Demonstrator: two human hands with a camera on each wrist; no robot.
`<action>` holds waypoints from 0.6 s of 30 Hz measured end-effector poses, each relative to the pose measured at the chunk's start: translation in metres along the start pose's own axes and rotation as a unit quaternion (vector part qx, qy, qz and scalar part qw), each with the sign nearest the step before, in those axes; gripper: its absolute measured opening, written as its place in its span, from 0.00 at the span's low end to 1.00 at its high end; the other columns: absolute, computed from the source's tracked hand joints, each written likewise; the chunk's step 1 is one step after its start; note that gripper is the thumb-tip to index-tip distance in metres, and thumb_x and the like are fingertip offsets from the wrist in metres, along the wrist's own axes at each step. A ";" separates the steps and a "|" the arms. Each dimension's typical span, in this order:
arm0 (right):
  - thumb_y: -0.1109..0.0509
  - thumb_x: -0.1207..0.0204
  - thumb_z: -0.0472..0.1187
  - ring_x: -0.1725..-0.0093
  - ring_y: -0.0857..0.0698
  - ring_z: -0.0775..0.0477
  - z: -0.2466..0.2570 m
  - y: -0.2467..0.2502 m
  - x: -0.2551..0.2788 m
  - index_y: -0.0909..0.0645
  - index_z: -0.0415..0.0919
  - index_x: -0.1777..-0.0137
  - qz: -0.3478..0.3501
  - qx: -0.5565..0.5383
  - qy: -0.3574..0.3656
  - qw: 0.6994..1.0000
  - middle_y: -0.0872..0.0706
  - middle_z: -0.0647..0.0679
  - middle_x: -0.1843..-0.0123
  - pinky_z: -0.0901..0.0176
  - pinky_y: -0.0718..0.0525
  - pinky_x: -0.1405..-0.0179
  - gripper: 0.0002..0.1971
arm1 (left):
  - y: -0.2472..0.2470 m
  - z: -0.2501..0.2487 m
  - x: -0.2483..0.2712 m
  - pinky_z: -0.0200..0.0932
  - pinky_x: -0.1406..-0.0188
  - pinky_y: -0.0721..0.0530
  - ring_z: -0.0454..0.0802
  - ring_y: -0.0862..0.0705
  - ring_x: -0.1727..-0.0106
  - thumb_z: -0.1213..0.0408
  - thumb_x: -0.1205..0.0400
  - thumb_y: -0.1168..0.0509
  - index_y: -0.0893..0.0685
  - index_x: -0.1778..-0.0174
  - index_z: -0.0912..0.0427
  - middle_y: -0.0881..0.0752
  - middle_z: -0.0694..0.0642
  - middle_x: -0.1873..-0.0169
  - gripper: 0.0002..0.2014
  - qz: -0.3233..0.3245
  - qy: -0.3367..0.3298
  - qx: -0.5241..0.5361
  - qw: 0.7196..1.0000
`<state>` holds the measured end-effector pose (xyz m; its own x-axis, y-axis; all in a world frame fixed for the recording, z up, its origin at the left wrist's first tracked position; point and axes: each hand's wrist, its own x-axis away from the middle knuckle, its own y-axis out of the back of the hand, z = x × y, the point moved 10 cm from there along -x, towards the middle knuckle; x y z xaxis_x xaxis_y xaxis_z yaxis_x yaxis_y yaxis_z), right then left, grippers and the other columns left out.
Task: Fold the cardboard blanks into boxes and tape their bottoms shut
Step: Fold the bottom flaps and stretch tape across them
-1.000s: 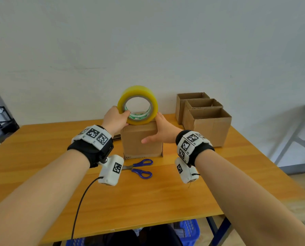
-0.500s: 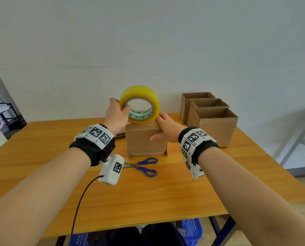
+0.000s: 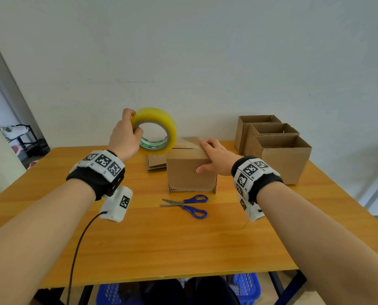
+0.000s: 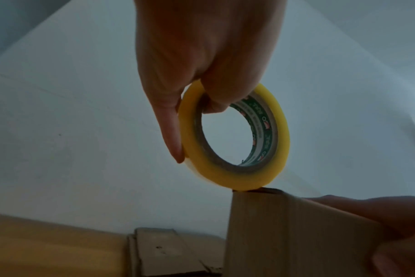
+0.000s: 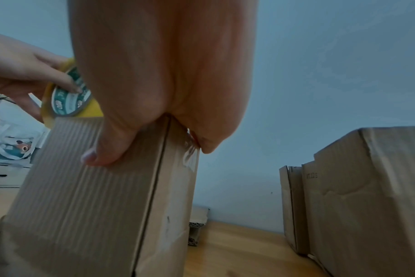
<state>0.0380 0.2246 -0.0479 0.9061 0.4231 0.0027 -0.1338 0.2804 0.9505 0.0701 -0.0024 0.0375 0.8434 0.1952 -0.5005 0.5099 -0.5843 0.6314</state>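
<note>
The box (image 3: 191, 172) in hand stands at the centre of the frame on the table (image 3: 139, 238), turned so its closed bottom faces up. A strip of clear tape (image 3: 187, 140) runs from the roll across that top face toward the right edge. In the right wrist view the strip's end wrinkles down over the box's right side.

My right hand (image 3: 215, 157) lies flat on the top right corner, fingers (image 3: 205, 144) extended over the tape and thumb down the front wall; it presses and grips nothing. My left hand (image 3: 124, 139) grips the yellow tape roll (image 3: 156, 130) just left of the box's top, thumb through the core and fingers over the outer rim. In the left wrist view the roll's lower edge sits at the box's top left corner.

I judge the step in hand to be taping this bottom seam, with the strip laid across but not yet cut. The next move calls for drawing the roll down past the left edge, then cutting the tape, which needs a free hand.

The blue-handled scissors (image 3: 188, 205) lie in front of the box. Flat blanks (image 3: 156, 162) lie behind its left side. Three open boxes (image 3: 276, 146) stand in a row at centre right.
</note>
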 end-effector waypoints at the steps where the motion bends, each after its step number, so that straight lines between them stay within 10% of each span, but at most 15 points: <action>1: 0.28 0.26 0.55 0.20 0.41 0.40 0.000 0.000 0.000 0.56 0.44 0.15 -0.001 -0.001 -0.001 1.000 0.46 0.41 0.19 0.47 0.34 0.22 0.49 | 0.004 0.003 -0.001 0.52 0.66 0.25 0.62 0.21 0.63 0.70 0.15 0.43 0.34 0.31 0.61 0.22 0.65 0.58 0.16 -0.003 -0.009 -0.018 1.000; 18: 0.28 0.25 0.54 0.21 0.41 0.40 -0.005 0.002 0.003 0.57 0.44 0.15 -0.001 -0.003 0.001 1.000 0.47 0.41 0.18 0.48 0.34 0.22 0.48 | -0.005 0.052 0.001 0.52 0.66 0.27 0.65 0.21 0.61 0.70 0.15 0.45 0.35 0.33 0.59 0.27 0.66 0.51 0.14 0.028 0.035 -0.113 0.993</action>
<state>0.0386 0.2303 -0.0474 0.9056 0.4242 0.0004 -0.1347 0.2866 0.9485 0.0601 -0.0403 0.0034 0.8767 0.2268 -0.4242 0.4810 -0.4047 0.7777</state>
